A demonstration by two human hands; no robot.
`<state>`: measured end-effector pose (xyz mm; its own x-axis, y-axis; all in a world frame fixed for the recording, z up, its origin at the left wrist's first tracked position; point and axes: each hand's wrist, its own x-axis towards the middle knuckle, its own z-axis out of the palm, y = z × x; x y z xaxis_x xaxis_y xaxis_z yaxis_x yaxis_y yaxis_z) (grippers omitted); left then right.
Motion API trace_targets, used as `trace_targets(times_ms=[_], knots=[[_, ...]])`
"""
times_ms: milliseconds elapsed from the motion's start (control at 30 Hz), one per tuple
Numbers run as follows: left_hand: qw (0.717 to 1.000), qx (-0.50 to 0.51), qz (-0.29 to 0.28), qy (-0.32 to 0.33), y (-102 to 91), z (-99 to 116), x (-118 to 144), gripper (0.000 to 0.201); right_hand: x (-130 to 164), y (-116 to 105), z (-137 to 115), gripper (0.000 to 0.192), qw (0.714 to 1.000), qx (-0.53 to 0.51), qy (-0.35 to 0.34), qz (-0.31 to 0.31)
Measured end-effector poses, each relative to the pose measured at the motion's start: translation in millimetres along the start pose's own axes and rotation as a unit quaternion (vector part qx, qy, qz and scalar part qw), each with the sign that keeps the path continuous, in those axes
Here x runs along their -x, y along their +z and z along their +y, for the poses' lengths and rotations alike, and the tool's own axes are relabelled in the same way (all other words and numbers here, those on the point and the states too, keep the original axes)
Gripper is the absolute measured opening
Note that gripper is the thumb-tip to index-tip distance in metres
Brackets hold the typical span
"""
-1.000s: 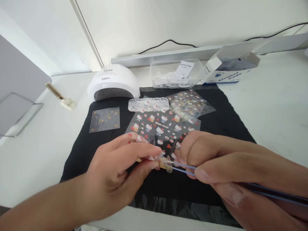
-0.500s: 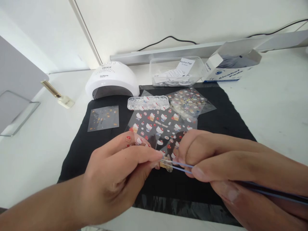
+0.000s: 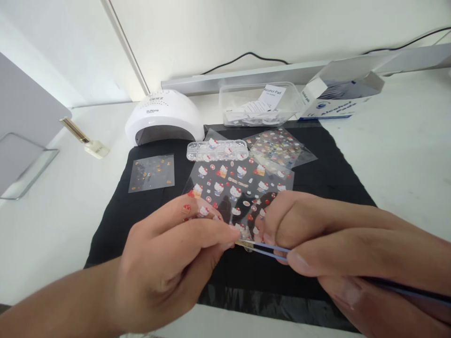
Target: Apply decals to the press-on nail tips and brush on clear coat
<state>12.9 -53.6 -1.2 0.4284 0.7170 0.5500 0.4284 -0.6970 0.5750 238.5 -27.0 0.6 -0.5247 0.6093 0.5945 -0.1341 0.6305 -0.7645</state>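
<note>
Between the thumb and forefinger of my left hand (image 3: 176, 256) is the lower edge of a clear sticker sheet (image 3: 225, 180), printed with white cartoon cats and red treats. My right hand (image 3: 338, 244) is closed around blue tweezers (image 3: 271, 249), whose handle runs back beneath the fingers. Their tips meet the sheet's near edge, just beside my left fingertips. Whether a sticker is caught between the tips I cannot make out. Some right fingers lie behind the sheet's lower right side.
Behind the sheet lie a clear compartment case (image 3: 217, 150) and more sticker sheets (image 3: 278, 148). A smaller sheet (image 3: 151, 173) rests left on the black mat (image 3: 116, 220). Further back stand a white nail lamp (image 3: 164, 117), polish bottle (image 3: 96, 148), plastic tub (image 3: 229, 110) and alcohol pad box (image 3: 334, 105).
My right hand and the tweezers have shifted slightly right and down. The sheet's right side has moved a little to the right. My left hand stays almost where it was.
</note>
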Motion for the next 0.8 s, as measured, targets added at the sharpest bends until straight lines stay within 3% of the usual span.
trace_targets(times_ms=[800], knots=[[0.999,-0.036,-0.037,0.01,-7.6,-1.8,-2.5,0.025,-2.4,0.9,-8.9,0.023,0.998,0.053,-0.02,0.011]])
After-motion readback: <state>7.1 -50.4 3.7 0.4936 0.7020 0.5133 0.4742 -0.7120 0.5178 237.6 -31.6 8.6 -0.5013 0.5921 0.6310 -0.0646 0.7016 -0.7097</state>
